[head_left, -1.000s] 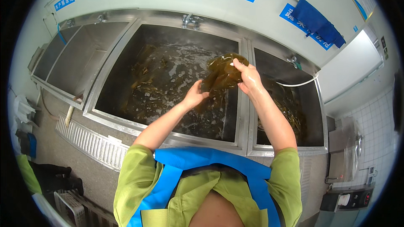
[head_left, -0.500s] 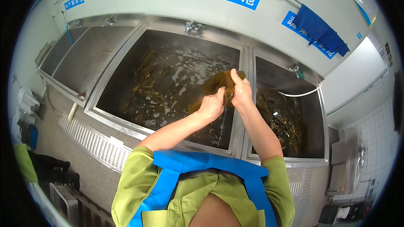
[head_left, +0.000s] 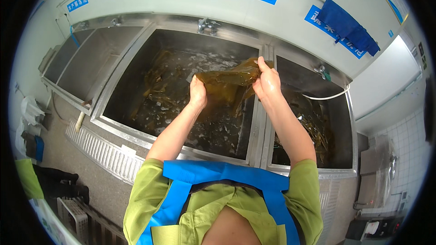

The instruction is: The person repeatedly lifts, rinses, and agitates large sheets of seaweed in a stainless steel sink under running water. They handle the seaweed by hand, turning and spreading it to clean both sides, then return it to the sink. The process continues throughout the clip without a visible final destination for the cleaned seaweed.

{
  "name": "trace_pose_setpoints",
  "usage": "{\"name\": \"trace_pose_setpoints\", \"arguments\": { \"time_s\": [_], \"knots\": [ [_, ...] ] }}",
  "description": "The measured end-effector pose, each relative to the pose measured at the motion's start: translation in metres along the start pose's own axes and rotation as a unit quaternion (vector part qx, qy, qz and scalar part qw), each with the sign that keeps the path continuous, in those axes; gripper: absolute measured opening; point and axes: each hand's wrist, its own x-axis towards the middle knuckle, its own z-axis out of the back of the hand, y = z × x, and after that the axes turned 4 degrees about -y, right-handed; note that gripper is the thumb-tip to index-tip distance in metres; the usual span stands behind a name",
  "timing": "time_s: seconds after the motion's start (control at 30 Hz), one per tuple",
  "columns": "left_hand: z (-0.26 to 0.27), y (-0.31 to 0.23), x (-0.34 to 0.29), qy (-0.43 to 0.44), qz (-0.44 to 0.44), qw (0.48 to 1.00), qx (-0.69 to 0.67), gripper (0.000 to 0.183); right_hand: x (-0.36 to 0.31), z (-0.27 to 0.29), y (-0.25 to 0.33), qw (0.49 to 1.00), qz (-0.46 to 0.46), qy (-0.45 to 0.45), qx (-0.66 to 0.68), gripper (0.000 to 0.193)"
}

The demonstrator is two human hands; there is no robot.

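Note:
A wet brown-green sheet of kelp (head_left: 227, 80) is stretched between my two hands, above the water in the wide middle sink (head_left: 121, 129). My left hand (head_left: 198, 91) pinches its left edge. At the other end, near the divider between sinks, my right hand (head_left: 268, 81) grips the kelp with the thumb on top. Part of the sheet hangs down toward the water. More kelp pieces (head_left: 156, 84) float at the sink's left side among pale foam. In the right sink lies another heap of dark kelp strips (head_left: 321, 138).
Behind the middle sink is a metal tap (head_left: 208, 26). A white hose (head_left: 328, 97) hangs over the right sink. Two narrower basins (head_left: 99, 56) stand at left. A blue cloth (head_left: 347, 26) drapes from a wall rail. A person's dark-clothed legs (head_left: 54, 179) show lower left, near a floor grate (head_left: 104, 150).
My hands have moved apart, the left one going left and up, the right one slightly up and right. The kelp, bunched between them before, is now spread out.

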Motion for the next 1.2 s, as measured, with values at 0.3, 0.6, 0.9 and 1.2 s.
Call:
{"name": "trace_pose_setpoints", "arguments": {
  "time_s": [0.3, 0.6, 0.9, 1.2],
  "knots": [
    [-0.010, -0.031, -0.031, 0.370, -0.160, 0.690, 0.602, 0.059, -0.019, 0.013, 0.028, 0.997, -0.069, 0.026, -0.023, 0.026],
    [0.039, 0.049, -0.020, 0.367, 0.152, 0.781, 0.482, 0.024, -0.080, 0.019, 0.065, 0.990, -0.070, 0.122, -0.018, 0.029],
    [0.075, -0.006, 0.034, 0.133, 0.118, 0.938, 0.299, 0.019, -0.052, 0.120, 0.074, 0.995, -0.010, 0.028, 0.098, 0.036],
    [-0.034, -0.044, -0.035, 0.418, -0.137, 0.618, 0.652, 0.040, -0.048, 0.120, -0.106, 0.621, 0.451, 0.114, -0.631, 0.070]
  ]
}}
